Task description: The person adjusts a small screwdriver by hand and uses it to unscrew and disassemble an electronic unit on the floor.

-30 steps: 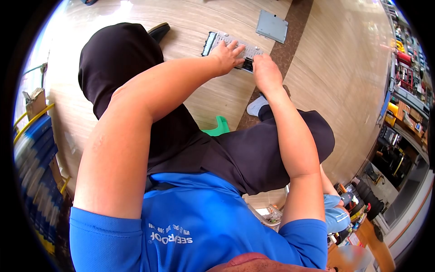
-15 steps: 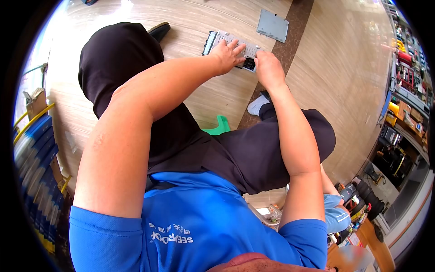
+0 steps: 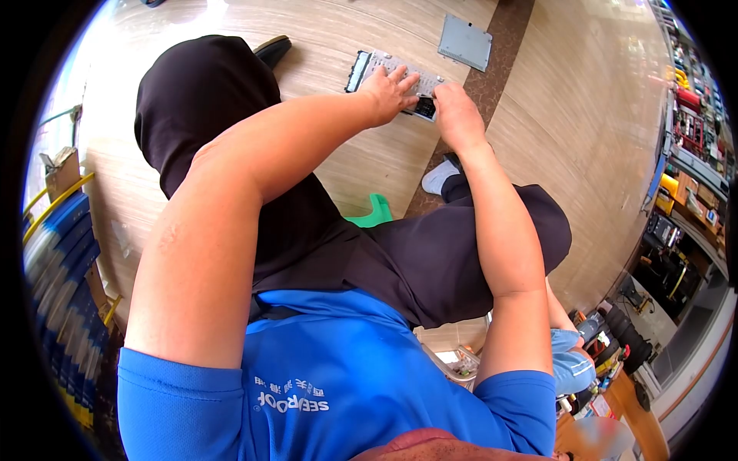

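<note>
A grey metal electronics chassis [image 3: 378,61] lies on the floor, its top dotted with holes and small fittings. A pale strip with black edging runs along its left end, and a dark opening shows near its lower right. My left hand [image 3: 390,94] rests on top of it with fingers spread. At the chassis's right end my right hand [image 3: 459,115] is closed, thumb and fingers pinched together; what they hold, if anything, is hidden. A flat grey metal cover [image 3: 465,42] with a row of slots lies on the floor beyond the chassis.
A green plastic piece [image 3: 374,211], perhaps a stool, shows by my legs. Blue packaged goods on a rack [image 3: 65,261] stand at left. Shelves with tools [image 3: 692,146] line the right side. Another person's leg in blue shorts [image 3: 570,365] appears at lower right.
The view has shifted very slightly. Both hands stay in the same places on the chassis, with no clear movement of the chassis or cover.
</note>
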Action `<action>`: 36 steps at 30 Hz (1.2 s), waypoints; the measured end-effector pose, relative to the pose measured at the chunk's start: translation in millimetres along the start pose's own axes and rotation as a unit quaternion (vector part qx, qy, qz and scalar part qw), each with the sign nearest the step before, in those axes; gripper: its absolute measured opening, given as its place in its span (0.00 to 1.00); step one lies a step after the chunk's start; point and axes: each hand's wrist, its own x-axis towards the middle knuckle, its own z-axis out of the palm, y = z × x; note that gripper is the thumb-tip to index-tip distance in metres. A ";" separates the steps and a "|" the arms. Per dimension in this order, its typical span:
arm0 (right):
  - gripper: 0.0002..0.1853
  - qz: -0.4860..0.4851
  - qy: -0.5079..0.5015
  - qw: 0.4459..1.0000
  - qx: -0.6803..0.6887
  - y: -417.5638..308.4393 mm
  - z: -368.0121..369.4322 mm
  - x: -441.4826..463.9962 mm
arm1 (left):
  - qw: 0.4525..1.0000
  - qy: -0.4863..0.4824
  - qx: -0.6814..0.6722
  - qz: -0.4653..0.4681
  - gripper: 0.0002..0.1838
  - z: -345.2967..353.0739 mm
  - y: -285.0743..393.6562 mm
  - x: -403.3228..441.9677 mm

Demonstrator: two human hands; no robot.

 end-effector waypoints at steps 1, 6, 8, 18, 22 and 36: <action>0.06 0.001 0.003 1.000 0.003 0.1 -0.1 0.6 | 1.000 -0.001 0.000 0.000 0.32 0.0 0.1 -0.4; 0.06 0.008 0.006 1.000 -0.003 -0.9 -0.7 2.3 | 1.000 0.003 -0.002 0.000 0.32 0.9 0.0 -0.5; 0.06 0.013 0.002 1.000 -0.003 -1.2 -1.1 3.1 | 1.000 0.001 0.000 0.002 0.32 0.2 0.5 -1.3; 0.07 0.024 -0.006 1.000 -0.001 -4.7 -2.1 2.6 | 1.000 0.014 0.001 -0.001 0.32 2.3 0.4 -0.5; 0.07 0.036 -0.012 0.999 -0.011 -4.7 -3.4 3.0 | 1.000 0.007 0.001 0.002 0.32 1.0 0.8 -1.6; 0.06 0.044 0.004 0.999 0.016 -8.6 -0.9 2.2 | 1.000 -0.006 -0.006 0.004 0.32 0.1 0.3 -0.9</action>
